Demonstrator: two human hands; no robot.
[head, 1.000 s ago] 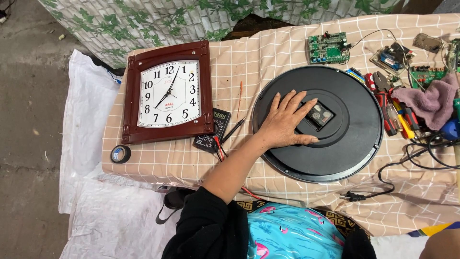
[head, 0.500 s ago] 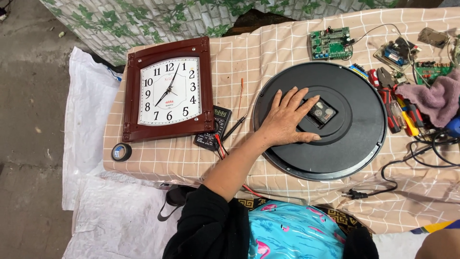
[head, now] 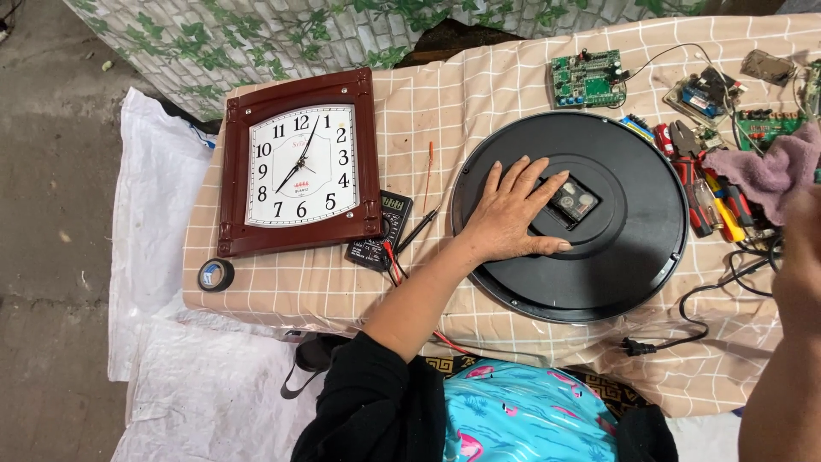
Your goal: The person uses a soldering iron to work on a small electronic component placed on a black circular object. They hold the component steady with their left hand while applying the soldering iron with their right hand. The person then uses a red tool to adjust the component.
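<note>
Checked cloth (head: 479, 94), square clock (head: 299, 164), pliers (head: 694, 184)

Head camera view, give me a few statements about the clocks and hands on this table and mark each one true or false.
1. The left hand lies flat on the back of the round black clock. True.
2. The square brown wall clock lies face down. False: its white dial faces up.
3. The roll of black tape sits on the round clock. False: it lies at the cloth's edge, below the square clock.
4. A multimeter lies between the two clocks. True.
5. The right hand holds pliers. False: only its edge shows, and no tool can be seen in it.
</note>
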